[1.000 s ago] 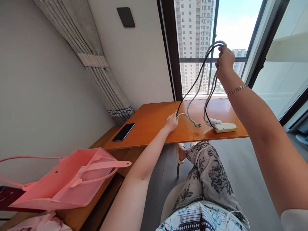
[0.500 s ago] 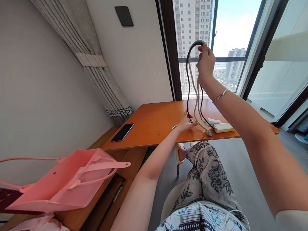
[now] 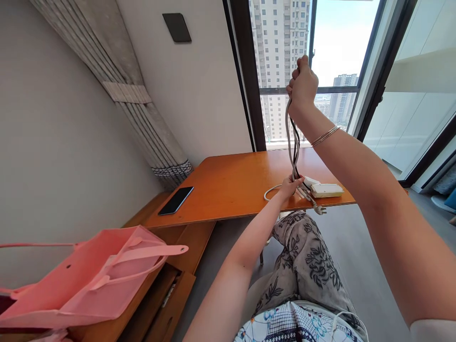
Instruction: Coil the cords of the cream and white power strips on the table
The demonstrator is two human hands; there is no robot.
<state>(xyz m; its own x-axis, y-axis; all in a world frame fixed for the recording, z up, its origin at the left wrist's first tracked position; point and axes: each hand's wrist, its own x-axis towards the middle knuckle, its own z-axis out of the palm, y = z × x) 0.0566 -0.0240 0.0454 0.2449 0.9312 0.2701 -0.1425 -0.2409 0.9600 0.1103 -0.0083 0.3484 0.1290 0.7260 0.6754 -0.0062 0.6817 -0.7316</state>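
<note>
Since the earlier pictures the wide loop of cords (image 3: 292,142) has been drawn in to a narrow hanging bundle, the right hand (image 3: 302,85) has been brought leftward in front of the window frame (image 3: 245,76), and the left hand (image 3: 290,185) has been slid along the table (image 3: 228,190) to the foot of the bundle.

Two cords are seen, one grey and one black, twisted about each other between the two hands. The top of the bundle is gripped in the right hand, its fingers curled shut in a fist around it, held high above the table. The lower end is pinched by the left hand's fingers, pressed together just above the table's front edge. One plug (image 3: 319,209) is seen hanging past that edge, and a grey loop lies on the table just left of the left hand. One white power strip (image 3: 327,190) lies on the table, just right of the left hand.

One black phone (image 3: 175,200) lies flat near the table's left corner, well apart from the cords. One pink bag (image 3: 89,280) is seen at the lower left. A bracelet (image 3: 324,136) is worn on the right wrist.
</note>
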